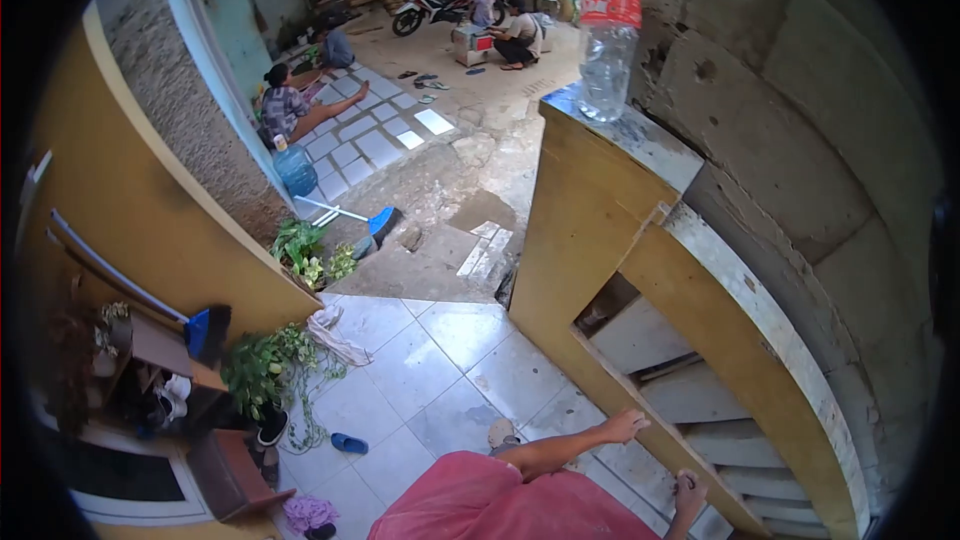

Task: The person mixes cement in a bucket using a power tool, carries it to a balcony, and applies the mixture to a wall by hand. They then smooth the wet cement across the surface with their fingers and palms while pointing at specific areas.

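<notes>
I look down from a height beside a yellow stair wall (pixel 590 210) with a slanted yellow beam (pixel 730 340). My left hand (pixel 625 427) reaches out from my red sleeve (pixel 500 505) and rests with fingers spread on the lower yellow edge. My right hand (pixel 688 488) is curled over the same edge, a little lower and to the right. White steps (pixel 690 395) show behind the beam. A clear plastic bottle (pixel 608 40) with a red label stands upright on top of the yellow post, far from both hands.
Grey floor tiles (pixel 430 370) lie below, with a blue sandal (pixel 349 443), potted plants (pixel 262 365) and a shoe shelf (pixel 150 380) at the left. A blue broom (pixel 375 222) and water jug (pixel 296 170) lie further out. People sit in the courtyard (pixel 290 105) near a motorcycle (pixel 440 5).
</notes>
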A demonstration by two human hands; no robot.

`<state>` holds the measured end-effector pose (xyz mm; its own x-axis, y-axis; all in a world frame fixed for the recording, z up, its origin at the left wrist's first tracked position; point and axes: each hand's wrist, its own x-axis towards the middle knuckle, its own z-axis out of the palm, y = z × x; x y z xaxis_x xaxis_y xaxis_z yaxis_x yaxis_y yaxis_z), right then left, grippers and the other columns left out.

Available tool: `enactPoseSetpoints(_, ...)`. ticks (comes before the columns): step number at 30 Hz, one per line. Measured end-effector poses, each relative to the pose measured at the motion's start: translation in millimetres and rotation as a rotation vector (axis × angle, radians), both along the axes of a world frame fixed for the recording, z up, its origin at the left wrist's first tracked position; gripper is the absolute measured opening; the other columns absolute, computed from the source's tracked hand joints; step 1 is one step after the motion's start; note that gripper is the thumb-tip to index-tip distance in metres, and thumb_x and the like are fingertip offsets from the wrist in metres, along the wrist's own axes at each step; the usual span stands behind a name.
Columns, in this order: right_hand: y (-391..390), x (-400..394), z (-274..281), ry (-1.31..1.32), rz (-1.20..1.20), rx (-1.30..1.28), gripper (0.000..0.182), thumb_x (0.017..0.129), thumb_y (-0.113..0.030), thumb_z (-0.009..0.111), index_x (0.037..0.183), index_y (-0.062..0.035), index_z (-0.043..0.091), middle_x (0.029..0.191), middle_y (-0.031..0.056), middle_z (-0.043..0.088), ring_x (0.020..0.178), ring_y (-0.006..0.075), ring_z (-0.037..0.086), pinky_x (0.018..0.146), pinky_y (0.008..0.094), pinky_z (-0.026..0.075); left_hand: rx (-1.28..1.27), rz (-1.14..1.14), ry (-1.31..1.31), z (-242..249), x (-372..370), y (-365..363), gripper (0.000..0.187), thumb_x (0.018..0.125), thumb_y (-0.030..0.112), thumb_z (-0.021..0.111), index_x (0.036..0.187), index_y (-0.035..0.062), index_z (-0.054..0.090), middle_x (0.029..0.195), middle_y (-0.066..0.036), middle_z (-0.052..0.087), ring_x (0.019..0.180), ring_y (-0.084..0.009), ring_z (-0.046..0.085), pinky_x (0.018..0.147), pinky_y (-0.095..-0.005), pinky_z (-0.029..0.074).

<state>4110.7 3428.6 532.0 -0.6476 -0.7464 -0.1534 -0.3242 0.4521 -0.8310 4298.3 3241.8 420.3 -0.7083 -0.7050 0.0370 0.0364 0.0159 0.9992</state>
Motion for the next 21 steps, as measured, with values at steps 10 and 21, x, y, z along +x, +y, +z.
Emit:
enactPoseSetpoints(10,-19.3,65.1,52.9,-0.005,-0.112,-0.253,0.042,0.091,-0.019,0.061,0.128,-0.0004,0.053,0.127,0.0189,0.056,0.119,0.0289,0.053,0.097,0.0387,0.043,0.794,-0.482,0.060,49.8,-81.3,74.7,0.044,0.083,0.002,0.062,0.126,0.0058,0.050,0.122,-0.008,0.057,0.101,-0.0182,0.059,0.077,-0.0338,0.054)
enactPoseSetpoints(21,292.8,-41.1,-150.9,-0.060,-0.286,0.589,0.063,0.087,-0.055,0.056,0.119,-0.0005,0.061,0.117,0.0228,0.062,0.111,0.0376,0.057,0.096,0.0434,0.045,0.558,0.522,-0.309,-78.4,74.2,38.8,0.046,0.097,0.024,0.051,0.136,0.0022,0.039,0.134,-0.015,0.051,0.115,-0.0334,0.056,0.088,-0.0450,0.052)
